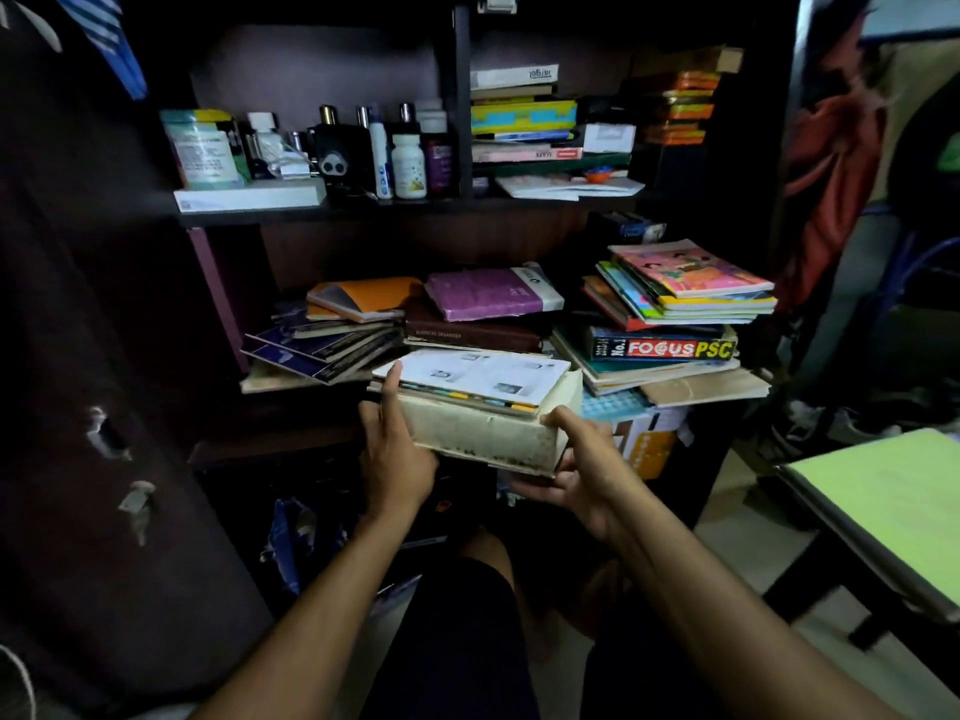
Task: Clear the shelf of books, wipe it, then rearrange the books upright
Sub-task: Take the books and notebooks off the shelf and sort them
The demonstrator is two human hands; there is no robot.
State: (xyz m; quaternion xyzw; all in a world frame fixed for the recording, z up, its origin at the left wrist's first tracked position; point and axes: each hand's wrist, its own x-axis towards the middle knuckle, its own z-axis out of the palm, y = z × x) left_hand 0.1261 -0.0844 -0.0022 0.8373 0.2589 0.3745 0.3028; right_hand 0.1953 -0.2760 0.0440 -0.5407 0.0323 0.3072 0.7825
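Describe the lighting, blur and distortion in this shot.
Head view: dim overall, the shelf recesses nearly black; the thick white book gripped by the left hand and right hand is lit best; wide-angle bending at the edges; green-topped table softly blurred.

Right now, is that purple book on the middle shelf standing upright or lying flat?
Lying flat. The purple book rests cover-up on a dark brown organiser.
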